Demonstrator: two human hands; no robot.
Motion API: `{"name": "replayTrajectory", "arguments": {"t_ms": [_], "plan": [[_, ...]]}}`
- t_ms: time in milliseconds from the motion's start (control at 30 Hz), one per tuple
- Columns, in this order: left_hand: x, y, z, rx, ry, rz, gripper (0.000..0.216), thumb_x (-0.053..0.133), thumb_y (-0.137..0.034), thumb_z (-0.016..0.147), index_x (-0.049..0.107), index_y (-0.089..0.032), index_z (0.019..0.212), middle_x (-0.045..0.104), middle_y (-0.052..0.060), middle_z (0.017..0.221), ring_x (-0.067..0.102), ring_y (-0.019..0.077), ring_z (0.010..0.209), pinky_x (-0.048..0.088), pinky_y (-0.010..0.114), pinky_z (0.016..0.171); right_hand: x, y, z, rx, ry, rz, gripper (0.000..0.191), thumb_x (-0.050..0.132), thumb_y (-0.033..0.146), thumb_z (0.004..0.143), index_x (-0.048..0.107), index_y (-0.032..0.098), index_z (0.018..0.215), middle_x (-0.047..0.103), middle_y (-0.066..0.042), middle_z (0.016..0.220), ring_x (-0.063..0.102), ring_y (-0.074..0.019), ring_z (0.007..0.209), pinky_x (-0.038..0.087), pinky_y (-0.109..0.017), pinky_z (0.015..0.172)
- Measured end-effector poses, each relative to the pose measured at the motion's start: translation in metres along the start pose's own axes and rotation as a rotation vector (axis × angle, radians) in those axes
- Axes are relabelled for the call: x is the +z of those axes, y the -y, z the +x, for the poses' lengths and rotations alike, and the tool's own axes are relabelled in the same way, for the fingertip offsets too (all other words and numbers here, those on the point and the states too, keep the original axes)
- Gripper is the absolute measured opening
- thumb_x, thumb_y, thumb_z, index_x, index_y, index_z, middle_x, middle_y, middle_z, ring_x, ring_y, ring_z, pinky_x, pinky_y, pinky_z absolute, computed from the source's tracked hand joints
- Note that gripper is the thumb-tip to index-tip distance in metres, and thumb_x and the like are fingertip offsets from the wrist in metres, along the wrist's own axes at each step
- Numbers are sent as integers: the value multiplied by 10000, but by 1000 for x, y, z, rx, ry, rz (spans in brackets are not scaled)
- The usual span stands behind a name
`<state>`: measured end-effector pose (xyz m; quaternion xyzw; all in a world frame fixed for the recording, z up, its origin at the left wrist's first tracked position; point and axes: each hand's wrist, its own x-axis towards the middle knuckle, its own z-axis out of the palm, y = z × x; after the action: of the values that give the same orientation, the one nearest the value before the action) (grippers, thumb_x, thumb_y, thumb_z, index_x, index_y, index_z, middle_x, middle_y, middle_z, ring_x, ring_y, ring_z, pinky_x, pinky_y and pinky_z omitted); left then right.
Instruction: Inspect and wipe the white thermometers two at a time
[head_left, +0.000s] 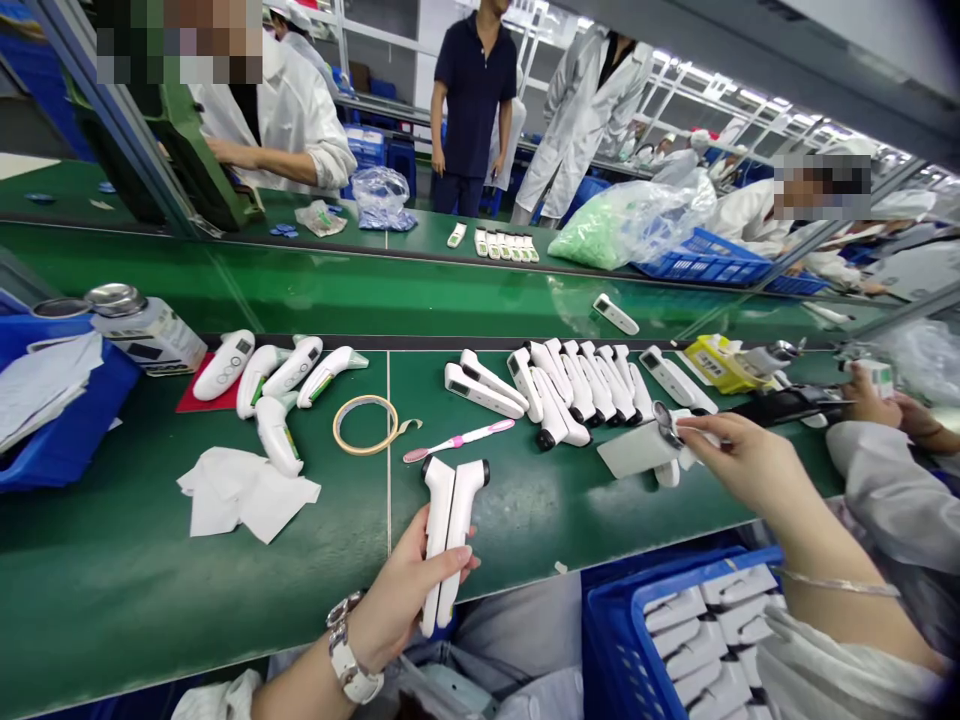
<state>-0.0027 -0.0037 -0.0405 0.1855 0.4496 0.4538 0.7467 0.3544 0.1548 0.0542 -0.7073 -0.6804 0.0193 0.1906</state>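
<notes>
My left hand (pixel 401 595) is closed round two white handheld thermometers (pixel 450 520) held side by side, upright, over the near edge of the green bench (pixel 112 580). My right hand (pixel 739 455) pinches a white thermometer (pixel 645 450) at its head end, just above the bench at right. A row of several white thermometers (pixel 577 385) lies behind it. A pink toothbrush (pixel 459 440) and a ring of tape (pixel 365 424) lie between the hands and the far side.
White wipes (pixel 244 492) and more thermometers (pixel 277 385) lie at left, beside a blue bin (pixel 60 440). A blue crate (pixel 675 630) of white parts sits by my lap. Another worker's hand (pixel 874 395) is at right. People stand across the conveyor (pixel 375 290).
</notes>
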Motion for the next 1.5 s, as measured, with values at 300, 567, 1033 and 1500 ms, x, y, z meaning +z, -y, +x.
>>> {"name": "replayTrajectory", "arguments": {"t_ms": [300, 567, 1033, 1500], "plan": [[3, -3, -1, -24, -5, -22, 501, 681, -264, 753, 458, -168, 1190, 589, 120, 1161, 632, 137, 808, 479, 271, 761, -8, 28, -15, -6, -111, -4, 132, 708, 308, 695, 698, 231, 801, 687, -56, 755, 545, -155, 525, 418, -302, 566], [5, -5, 2, -30, -23, -26, 474, 687, -249, 751, 473, -163, 1166, 585, 120, 1176, 636, 127, 795, 476, 255, 741, 62, 113, -77, -531, 90, 373, 201, 511, 317, 870, 628, 195, 979, 666, -80, 927, 632, -214, 854, 504, -332, 735], [9, -7, 2, -45, -19, 0, 486, 681, -251, 753, 460, -169, 1179, 575, 115, 1181, 628, 131, 805, 470, 259, 754, 94, 79, -68, -494, 246, 51, 564, 656, 489, 723, 535, 179, 1179, 586, -114, 1015, 569, -299, 961, 484, -424, 810], [4, -4, 3, -35, 0, -25, 496, 677, -254, 759, 463, -188, 1202, 583, 110, 1177, 629, 137, 821, 476, 270, 768, 88, 57, -74, -45, -146, 561, 441, 714, 433, 657, 561, 161, 968, 647, -104, 908, 632, -253, 804, 524, -399, 712]]}}
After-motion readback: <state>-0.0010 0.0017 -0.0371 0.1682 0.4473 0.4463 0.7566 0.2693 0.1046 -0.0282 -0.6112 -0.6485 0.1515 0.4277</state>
